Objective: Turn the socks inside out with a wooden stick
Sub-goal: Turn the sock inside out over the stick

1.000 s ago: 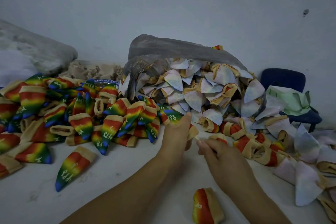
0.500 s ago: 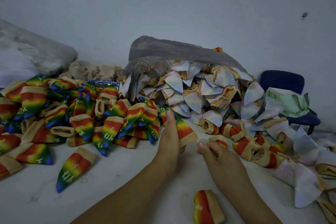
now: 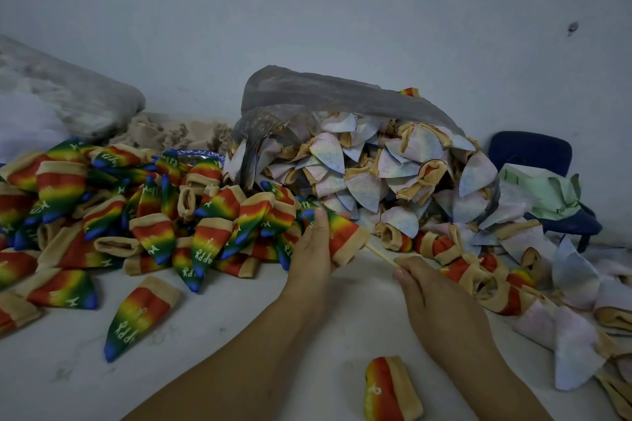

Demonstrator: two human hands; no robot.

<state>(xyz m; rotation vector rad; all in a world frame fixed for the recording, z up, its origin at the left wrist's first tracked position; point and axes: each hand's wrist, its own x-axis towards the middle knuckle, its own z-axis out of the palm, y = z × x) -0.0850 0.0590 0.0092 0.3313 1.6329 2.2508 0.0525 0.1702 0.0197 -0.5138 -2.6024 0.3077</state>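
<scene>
Left hand [image 3: 313, 249], centre frame, grips a rainbow sock [image 3: 342, 229]; the thumb lies on top near the blue toe and the fingers wrap under. The sock's tan cuff points lower right. Right hand [image 3: 434, 297], right of centre, pinches a thin stick [image 3: 381, 255] at its fingertips. The stick slants up-left from the fingers to the cuff opening and its tip meets the cuff; how far it goes in cannot be told. Both forearms come in from the bottom edge over the white tabletop [image 3: 239, 325].

A rainbow pile [image 3: 154, 208] of socks with white lettering fills the left-middle of the frame, just left of the left hand. One loose sock [image 3: 140, 314] lies apart from it at lower left, toe toward the bottom. A folded sock [image 3: 390, 390] sits at the bottom edge between the forearms. A pale pile [image 3: 369, 178] of whitish socks with tan cuffs sits behind the hands in the centre, spilling from a grey plastic bag [image 3: 325, 92] and running down the right side. A beige heap [image 3: 178, 133] lies behind the rainbow pile, and a grey sack [image 3: 68, 89] is at upper left. A blue chair [image 3: 533, 157] at right carries a green cloth [image 3: 547, 188].
</scene>
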